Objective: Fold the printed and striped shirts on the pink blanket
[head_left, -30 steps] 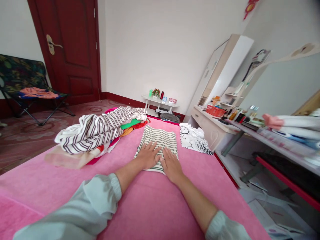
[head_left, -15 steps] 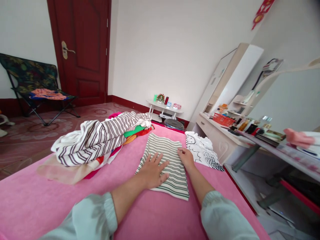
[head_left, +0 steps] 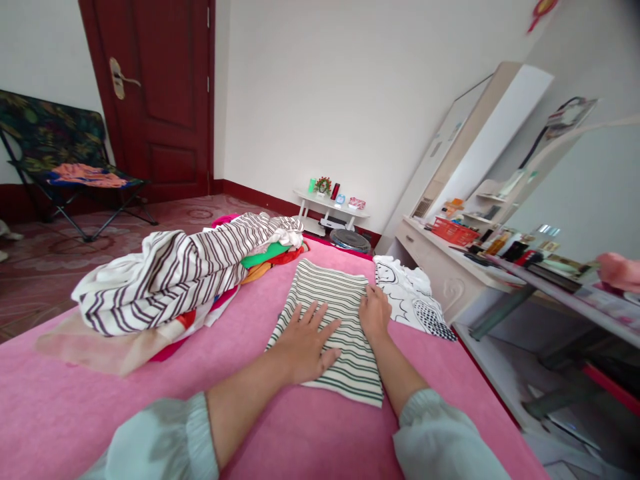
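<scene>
Striped cloth (head_left: pixel 333 287), laid flat on pink bed (head_left: pixel 280 433), between clothes heap (head_left: pixel 185 273) and white printed garment (head_left: pixel 407 293); long axis running away from the person, stripes crosswise; left hand (head_left: pixel 306 343), grip spread, palm down on cloth; right hand (head_left: pixel 375 312), fingers curled at cloth's right edge, pinch cannot be told; one second earlier, right hand flat beside left.

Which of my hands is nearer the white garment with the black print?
Right. Your right hand is curled at the edge of the striped garment, just left of the white garment. Your left hand lies spread on the striped garment, farther left.
</scene>
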Demonstrator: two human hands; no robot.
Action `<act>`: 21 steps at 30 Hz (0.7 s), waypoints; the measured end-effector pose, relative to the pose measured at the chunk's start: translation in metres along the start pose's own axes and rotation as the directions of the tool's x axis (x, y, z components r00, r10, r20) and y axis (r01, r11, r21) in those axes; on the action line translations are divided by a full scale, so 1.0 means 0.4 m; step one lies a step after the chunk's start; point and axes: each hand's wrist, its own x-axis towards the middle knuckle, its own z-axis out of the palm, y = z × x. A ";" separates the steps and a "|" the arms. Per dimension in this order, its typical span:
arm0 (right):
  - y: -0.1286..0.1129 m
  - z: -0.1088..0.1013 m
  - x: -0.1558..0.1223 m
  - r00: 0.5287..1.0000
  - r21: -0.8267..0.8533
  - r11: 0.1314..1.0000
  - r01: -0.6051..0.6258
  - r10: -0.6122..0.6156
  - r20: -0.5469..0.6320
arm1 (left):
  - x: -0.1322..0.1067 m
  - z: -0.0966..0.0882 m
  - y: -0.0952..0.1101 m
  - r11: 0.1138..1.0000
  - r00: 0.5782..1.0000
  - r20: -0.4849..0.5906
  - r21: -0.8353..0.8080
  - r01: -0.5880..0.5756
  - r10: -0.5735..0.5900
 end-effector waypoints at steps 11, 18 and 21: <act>-0.022 -0.009 0.016 0.975 -0.144 0.989 -0.020 0.052 0.216 | 0.004 0.000 -0.003 1.000 1.000 0.009 0.002 -0.005 0.005; -0.117 -0.074 -0.052 0.984 0.021 0.994 0.108 -0.110 0.143 | 0.005 0.004 -0.004 1.000 1.000 0.013 0.022 -0.004 0.004; -0.117 -0.066 -0.094 0.945 0.113 0.988 0.107 -0.136 0.296 | 0.003 0.006 -0.002 0.999 1.000 0.007 0.032 0.000 0.000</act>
